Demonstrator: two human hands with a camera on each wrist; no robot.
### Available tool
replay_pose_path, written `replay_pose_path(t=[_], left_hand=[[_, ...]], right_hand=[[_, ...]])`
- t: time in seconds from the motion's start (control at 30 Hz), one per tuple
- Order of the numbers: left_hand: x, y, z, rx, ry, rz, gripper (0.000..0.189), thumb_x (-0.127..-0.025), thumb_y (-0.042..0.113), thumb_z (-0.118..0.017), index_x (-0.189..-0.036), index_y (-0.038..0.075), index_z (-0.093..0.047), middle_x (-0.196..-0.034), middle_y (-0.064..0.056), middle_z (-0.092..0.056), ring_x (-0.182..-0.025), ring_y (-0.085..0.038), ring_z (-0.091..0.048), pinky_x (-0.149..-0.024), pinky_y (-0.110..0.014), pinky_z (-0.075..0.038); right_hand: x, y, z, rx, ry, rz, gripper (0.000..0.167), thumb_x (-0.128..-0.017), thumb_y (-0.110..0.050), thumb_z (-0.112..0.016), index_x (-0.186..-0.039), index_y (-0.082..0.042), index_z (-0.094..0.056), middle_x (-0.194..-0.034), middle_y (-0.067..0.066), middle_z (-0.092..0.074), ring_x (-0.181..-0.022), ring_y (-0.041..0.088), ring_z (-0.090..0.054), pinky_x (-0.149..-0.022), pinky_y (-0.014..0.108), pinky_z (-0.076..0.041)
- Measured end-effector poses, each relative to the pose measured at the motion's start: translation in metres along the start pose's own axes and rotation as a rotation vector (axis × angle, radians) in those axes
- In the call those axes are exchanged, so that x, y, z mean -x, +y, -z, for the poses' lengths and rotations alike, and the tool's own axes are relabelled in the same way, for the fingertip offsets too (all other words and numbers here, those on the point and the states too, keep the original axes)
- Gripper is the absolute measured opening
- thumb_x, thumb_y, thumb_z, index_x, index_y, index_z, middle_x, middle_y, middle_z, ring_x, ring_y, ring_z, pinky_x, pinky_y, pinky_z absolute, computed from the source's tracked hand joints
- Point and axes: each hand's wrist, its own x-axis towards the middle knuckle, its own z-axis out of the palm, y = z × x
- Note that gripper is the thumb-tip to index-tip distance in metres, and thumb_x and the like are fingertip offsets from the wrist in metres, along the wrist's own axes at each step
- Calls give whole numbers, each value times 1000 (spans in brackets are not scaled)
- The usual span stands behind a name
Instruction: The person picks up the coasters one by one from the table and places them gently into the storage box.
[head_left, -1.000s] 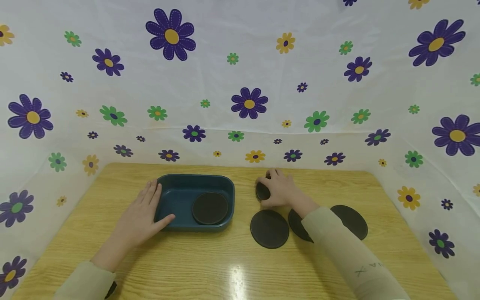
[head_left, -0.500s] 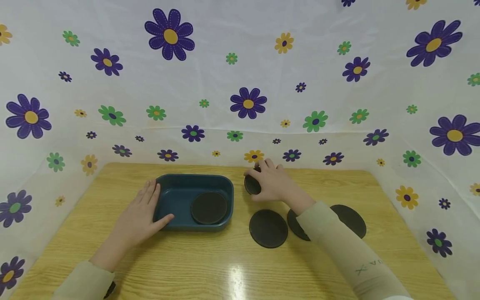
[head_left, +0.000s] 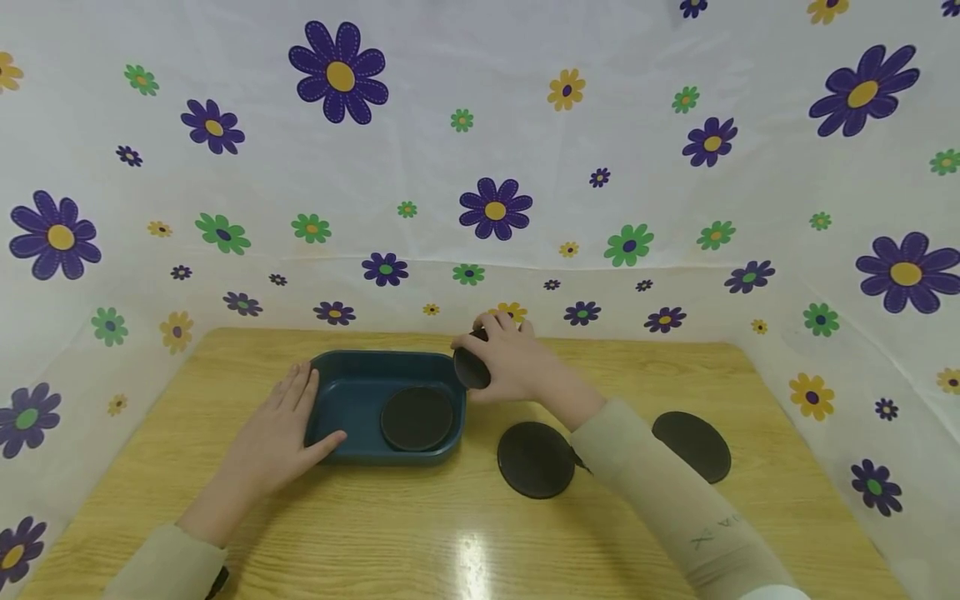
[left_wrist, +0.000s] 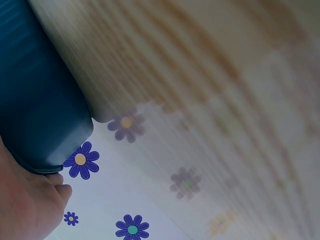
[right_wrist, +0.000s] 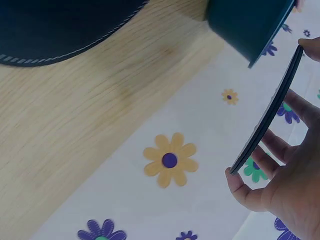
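My right hand (head_left: 517, 360) grips a round black coaster (head_left: 470, 367) by its edges, held tilted at the right rim of a dark blue tray (head_left: 382, 458). The right wrist view shows this coaster (right_wrist: 267, 112) edge-on, thumb and fingertips at opposite edges. Inside the tray, toward its right side, lies another black coaster (head_left: 417, 418). My left hand (head_left: 279, 429) rests along the tray's left side with straight fingers, its thumb over the front rim. In the left wrist view, the hand (left_wrist: 30, 207) touches the tray (left_wrist: 37, 95) near a corner.
On the wooden table (head_left: 360, 533), a black coaster (head_left: 536, 460) lies right of the tray. Another coaster (head_left: 693, 446) is farther right, partly behind my sleeve. The sleeve almost hides one more between them. Flower-printed white cloth (head_left: 420, 150) stands around the table's back and sides.
My right hand has moved left with the coaster, from the table right of the tray to the tray's right rim. The left hand and the tray have stayed put.
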Motion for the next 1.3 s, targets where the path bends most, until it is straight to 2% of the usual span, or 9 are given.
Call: replay_pose_path(t=[0.43, 0.63, 0.93, 1.13, 1.3], left_hand=[[1, 1, 0, -5, 13, 0, 107, -99, 66, -60, -164, -11, -23, -174, -31, -19, -162, -50, -21, -131, -62, -26], [0, 1, -1, -3, 7, 4, 107, -99, 66, -60, -164, -11, -23, -174, -31, -19, -162, -49, -20, -132, -62, -24], [0, 1, -1, 4, 1, 8, 107, -99, 65, -60, -165, -10, -22, -174, -31, -18, -162, -49, -20, -132, -61, -23], [1, 1, -2, 9, -2, 11, 106, -100, 64, -61, -165, -10, -21, -175, -31, -16, -163, -49, -18, -132, -62, -23], [2, 0, -4, 11, 26, 4, 105, -100, 63, -62, -164, -10, -23, -174, -31, -18, -162, -50, -19, -134, -59, -20]], right_hand=[[-21, -26, 8, 23, -19, 54, 73, -86, -55, -74, -152, -34, -52, -154, 12, -43, -140, 33, -40, -105, 59, -47], [-28, -42, 8, 32, -20, 85, 73, -87, -56, -74, -153, -35, -51, -155, 11, -44, -141, 31, -40, -102, 54, -47], [-35, -61, -3, 72, -43, 122, 77, -87, -61, -73, -156, -38, -48, -158, 8, -42, -141, 29, -41, -100, 51, -47], [-39, -71, -15, 75, -70, 135, 77, -87, -62, -73, -156, -39, -47, -158, 7, -42, -142, 28, -41, -106, 54, -47], [-40, -77, -23, 84, -83, 146, 75, -89, -62, -73, -155, -39, -49, -161, 6, -43, -145, 28, -41, -109, 54, -48]])
